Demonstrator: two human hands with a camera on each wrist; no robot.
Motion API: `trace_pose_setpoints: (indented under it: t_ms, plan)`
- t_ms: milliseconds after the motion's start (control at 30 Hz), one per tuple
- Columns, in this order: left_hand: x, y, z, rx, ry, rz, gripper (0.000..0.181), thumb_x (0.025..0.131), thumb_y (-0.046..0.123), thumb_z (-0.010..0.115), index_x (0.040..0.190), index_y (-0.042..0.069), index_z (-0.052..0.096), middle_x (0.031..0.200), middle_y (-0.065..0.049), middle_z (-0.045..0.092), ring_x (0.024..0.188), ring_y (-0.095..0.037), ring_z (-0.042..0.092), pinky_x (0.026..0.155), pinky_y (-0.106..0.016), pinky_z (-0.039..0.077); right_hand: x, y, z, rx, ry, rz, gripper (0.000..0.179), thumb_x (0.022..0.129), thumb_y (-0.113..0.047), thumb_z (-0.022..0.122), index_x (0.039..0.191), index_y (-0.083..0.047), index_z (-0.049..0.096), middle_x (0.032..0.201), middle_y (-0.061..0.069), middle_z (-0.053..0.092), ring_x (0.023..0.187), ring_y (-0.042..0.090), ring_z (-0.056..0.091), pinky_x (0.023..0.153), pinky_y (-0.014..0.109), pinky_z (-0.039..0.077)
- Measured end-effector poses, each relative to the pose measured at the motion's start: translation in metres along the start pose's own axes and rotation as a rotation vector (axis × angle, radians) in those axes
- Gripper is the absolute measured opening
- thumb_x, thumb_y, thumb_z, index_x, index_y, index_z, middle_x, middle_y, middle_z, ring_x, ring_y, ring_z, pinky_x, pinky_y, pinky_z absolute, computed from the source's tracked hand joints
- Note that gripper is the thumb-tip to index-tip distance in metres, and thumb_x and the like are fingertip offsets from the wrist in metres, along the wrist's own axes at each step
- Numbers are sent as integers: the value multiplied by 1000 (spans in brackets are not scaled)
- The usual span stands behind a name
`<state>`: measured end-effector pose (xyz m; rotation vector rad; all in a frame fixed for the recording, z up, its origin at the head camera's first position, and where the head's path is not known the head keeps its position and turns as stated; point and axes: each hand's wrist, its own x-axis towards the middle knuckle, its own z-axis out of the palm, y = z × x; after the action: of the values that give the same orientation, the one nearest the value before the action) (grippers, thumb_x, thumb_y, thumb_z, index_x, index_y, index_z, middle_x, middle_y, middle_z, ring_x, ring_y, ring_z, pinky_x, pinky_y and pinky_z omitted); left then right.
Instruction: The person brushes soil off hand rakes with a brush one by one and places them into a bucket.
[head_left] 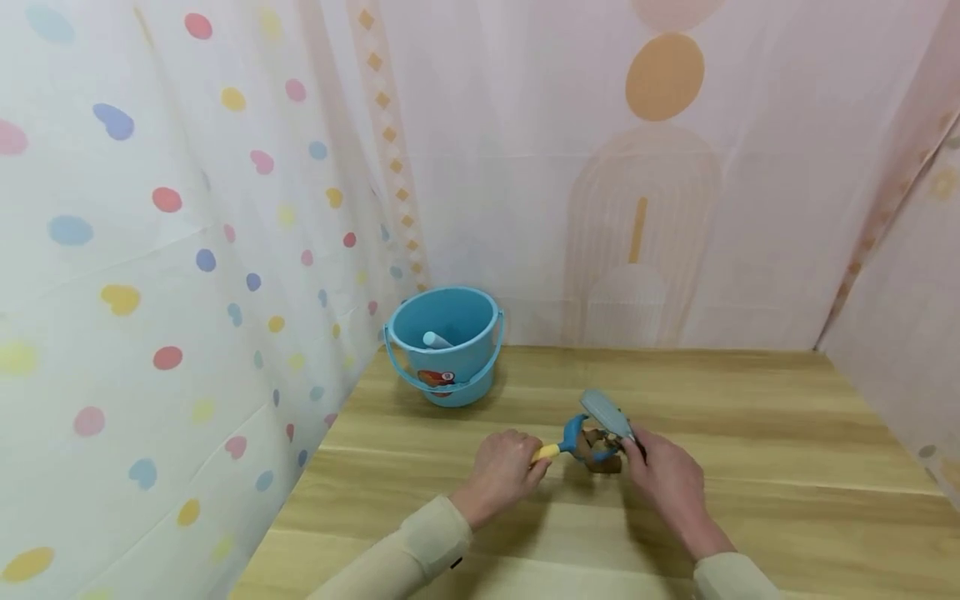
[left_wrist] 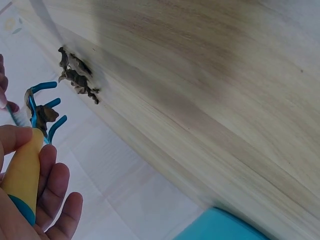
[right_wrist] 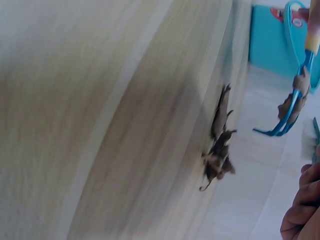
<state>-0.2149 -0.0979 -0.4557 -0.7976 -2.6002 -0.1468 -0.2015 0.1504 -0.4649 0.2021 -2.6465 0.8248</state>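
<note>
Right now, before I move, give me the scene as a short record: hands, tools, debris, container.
Left hand: grips hand rake by its yellow handle
Right hand: holds flat grey-blue tool
Caught debris: brown leaf pieces among the rake's blue prongs
Loose debris: dry leaves on the table, below the rake
Container: blue bucket, upright, back left; pale rod inside
Tool contact: cannot tell

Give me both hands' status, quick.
Left hand: closed, holding the yellow-handled blue rake.
Right hand: closed, holding a grey-blue tool.
</note>
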Motion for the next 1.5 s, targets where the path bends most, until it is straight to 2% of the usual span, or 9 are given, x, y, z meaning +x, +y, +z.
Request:
trace_pose_setpoints:
  t_ms: [67,233,500,700,967,1067,1267,1367,1500]
  plan:
    - [4,-2,-1,8,12,0,21,90,32,71,79,15,68,64,7,55,57,-8,48,51,-24,37,0,-5,1,7,22,-68,33,95,-22,65,124,-4,68,102,15,73,73,26,66,52,40,46]
    - [12,-7,-4,6,22,-13,22,89,32,72,76,16,65,64,6,55,58,-10,50,51,-26,38,2,-11,6,-26,42,-197,31,91,-19,71,119,-4,71,95,14,73,61,20,60,47,36,43]
    - [4,-3,-1,11,-56,9,22,91,34,70,80,15,68,64,7,56,57,-10,49,52,-27,39,-4,-8,9,-93,-3,-102,31,94,-20,67,120,-3,70,91,16,72,56,22,58,42,35,39]
    - [4,-2,1,14,-53,-2,21,91,33,70,82,14,69,65,6,56,59,-10,50,54,-26,40,2,-8,8,-92,-3,-82,29,95,-19,66,120,-5,71,78,10,68,50,15,46,41,32,35]
    - [3,-2,1,17,-48,-7,21,90,33,71,80,15,68,64,6,56,58,-10,50,53,-26,40,4,-4,4,-78,2,-14,32,96,-22,62,123,-4,69,99,17,72,66,30,64,46,40,43]
    - [3,-4,1,6,-24,-19,23,90,32,71,75,16,64,62,6,52,57,-10,49,52,-27,39,1,-6,4,-45,8,-56,33,95,-22,65,123,-4,69,96,16,72,63,25,61,46,39,42]
    - [4,-8,3,-5,14,-42,24,88,31,73,71,17,62,61,7,51,55,-10,50,49,-27,37,-7,-9,6,-32,36,-229,29,89,-18,73,115,-5,73,85,11,72,55,15,54,44,32,40]
    - [5,-9,3,-7,20,-49,23,87,30,73,72,17,64,60,7,52,55,-9,49,49,-26,37,-9,-9,7,-61,33,-227,29,88,-17,74,115,-5,73,87,12,72,56,17,56,43,33,40]
    - [4,-8,3,-12,1,-34,28,88,31,73,68,18,59,59,8,48,53,-8,44,48,-25,35,-10,-10,8,-98,16,-163,31,91,-19,71,118,-5,71,90,14,72,59,23,61,43,35,41]
